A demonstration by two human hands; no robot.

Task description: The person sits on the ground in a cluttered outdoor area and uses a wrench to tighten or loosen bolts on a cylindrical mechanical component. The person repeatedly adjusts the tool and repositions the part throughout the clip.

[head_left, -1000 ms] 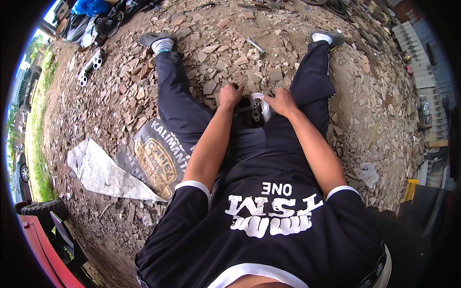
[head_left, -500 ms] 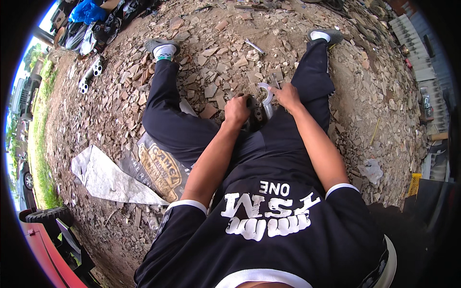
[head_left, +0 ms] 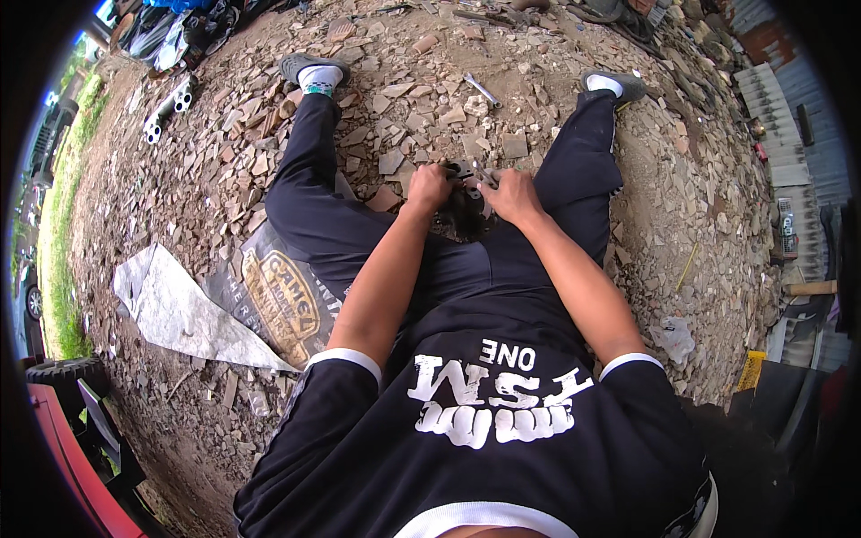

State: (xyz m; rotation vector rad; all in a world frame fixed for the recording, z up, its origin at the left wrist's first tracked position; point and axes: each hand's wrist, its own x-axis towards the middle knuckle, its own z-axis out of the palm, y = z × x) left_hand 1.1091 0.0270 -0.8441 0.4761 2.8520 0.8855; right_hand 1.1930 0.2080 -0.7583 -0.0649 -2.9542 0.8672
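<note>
- Both hands are now sitting further forward than half a second ago, closing together over the part
- Left hand (head_left: 429, 186) is curling shut, gripping the dark metal part (head_left: 464, 208) lying between the hands on the ground
- Right hand (head_left: 513, 195) is pressing half-open on its edge beside a small wrench (head_left: 482, 172)
- The part is looking heavy, rigid, possibly greasy; gripping its outer rim seems best

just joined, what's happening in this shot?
A person sits on rubble-strewn ground, legs spread, working between the knees. The left hand and right hand both rest on a small dark metal part there; what it is, and how it is gripped, cannot be told. A wrench-like tool lies ahead, and a printed tarp under the left leg.
</note>
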